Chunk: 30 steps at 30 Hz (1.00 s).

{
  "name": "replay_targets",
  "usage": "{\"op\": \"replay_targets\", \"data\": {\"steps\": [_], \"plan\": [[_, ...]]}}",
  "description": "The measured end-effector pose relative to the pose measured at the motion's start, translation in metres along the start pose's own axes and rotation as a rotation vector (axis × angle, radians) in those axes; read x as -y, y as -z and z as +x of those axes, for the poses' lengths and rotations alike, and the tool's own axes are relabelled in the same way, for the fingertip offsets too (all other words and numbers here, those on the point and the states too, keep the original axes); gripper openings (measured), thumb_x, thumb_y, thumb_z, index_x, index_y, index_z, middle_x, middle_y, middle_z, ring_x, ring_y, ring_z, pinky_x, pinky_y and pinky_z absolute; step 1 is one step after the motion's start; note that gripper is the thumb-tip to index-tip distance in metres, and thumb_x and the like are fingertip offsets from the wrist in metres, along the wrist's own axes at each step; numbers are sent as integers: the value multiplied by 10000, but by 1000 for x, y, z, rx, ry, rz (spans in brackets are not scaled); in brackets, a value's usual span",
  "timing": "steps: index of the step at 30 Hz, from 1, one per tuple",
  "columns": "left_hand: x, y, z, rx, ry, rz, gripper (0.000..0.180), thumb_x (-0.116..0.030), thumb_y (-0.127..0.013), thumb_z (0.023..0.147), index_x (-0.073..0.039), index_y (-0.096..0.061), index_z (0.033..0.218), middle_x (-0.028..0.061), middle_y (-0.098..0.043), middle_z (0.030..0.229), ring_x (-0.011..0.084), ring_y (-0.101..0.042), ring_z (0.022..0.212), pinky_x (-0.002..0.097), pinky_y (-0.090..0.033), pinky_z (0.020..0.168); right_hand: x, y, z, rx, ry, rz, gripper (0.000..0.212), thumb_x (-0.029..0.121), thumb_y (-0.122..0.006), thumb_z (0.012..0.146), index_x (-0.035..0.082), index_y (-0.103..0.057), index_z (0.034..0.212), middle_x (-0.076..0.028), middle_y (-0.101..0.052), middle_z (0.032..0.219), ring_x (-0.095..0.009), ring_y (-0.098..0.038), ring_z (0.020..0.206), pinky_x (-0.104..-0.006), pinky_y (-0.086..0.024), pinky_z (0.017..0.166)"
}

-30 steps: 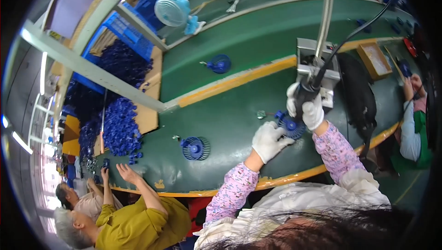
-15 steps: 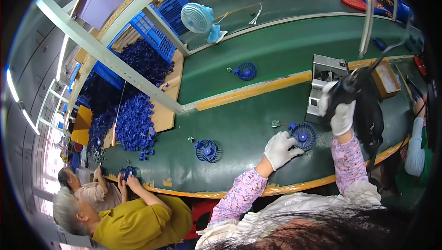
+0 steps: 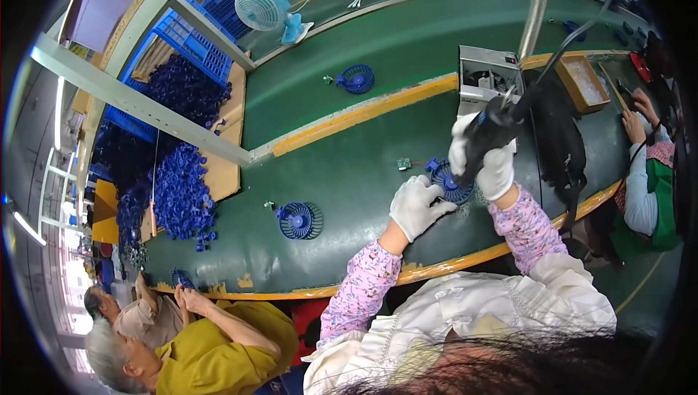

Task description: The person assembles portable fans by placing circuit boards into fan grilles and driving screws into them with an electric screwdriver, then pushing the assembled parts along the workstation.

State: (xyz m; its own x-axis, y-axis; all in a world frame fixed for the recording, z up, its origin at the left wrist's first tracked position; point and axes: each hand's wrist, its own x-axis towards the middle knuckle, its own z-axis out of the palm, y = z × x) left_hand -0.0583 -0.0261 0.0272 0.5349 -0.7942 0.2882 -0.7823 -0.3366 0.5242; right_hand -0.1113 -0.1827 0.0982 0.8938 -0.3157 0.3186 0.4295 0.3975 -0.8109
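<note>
My right hand [image 3: 496, 173], in a white glove, grips a black electric screwdriver [image 3: 488, 137] hanging from a cable and coiled line. The tool's tip points down at a round blue fan housing [image 3: 454, 190] with a ribbed grille, lying on the green bench. The tip itself is hard to make out. My gloved left hand [image 3: 418, 207] holds the housing by its left side, thumb near the front edge. A small green circuit board [image 3: 404, 164], wired to the housing, lies just beyond my left hand.
Another fan housing [image 3: 296, 220] lies to the left, and one [image 3: 355, 79] on the far belt. A silver metal box [image 3: 472, 60], black bag [image 3: 558, 137] and carton [image 3: 583, 82] stand at right. Blue parts [image 3: 182, 191] are heaped left. Co-workers sit on both sides.
My right hand has brought the screwdriver left and down over the fan housing. My left hand stays at the housing. The whole view has shifted slightly.
</note>
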Motion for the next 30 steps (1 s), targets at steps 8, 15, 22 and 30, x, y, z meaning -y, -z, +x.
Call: {"op": "replay_targets", "data": {"steps": [8,15,22,30], "plan": [[6,-9,-3,-28,-19,-42,291,-351,-756,666,-87,-670,755,105,-559,772,299,-557,769,414,-453,672,-37,1,-7,105,-90,-124,845,588,-815,540,-21,-516,1043,-29,-540,748,-98,-504,583,-212,-384,493],[8,-6,0,32,7,-81,306,-365,-759,664,-82,-675,747,97,-594,818,297,-566,800,409,-456,712,-38,4,0,268,-204,-31,858,632,-794,526,-14,-521,1019,-33,-529,740,-101,-496,561,-217,-379,482],[51,50,-4,-465,110,317,251,-239,-733,649,-79,-662,830,112,-625,859,305,-577,800,416,-461,730,10,7,9,55,80,-45,874,673,-740,594,-36,-511,1051,-47,-559,676,-120,-533,547,-227,-400,471],[88,108,-125,-711,1153,402,319,-366,-661,795,-52,-667,845,191,-592,977,349,-536,993,435,-434,872,28,33,30,-155,267,-243,758,620,-734,656,-11,-533,1024,-8,-517,614,-85,-485,509,-223,-408,488]]}}
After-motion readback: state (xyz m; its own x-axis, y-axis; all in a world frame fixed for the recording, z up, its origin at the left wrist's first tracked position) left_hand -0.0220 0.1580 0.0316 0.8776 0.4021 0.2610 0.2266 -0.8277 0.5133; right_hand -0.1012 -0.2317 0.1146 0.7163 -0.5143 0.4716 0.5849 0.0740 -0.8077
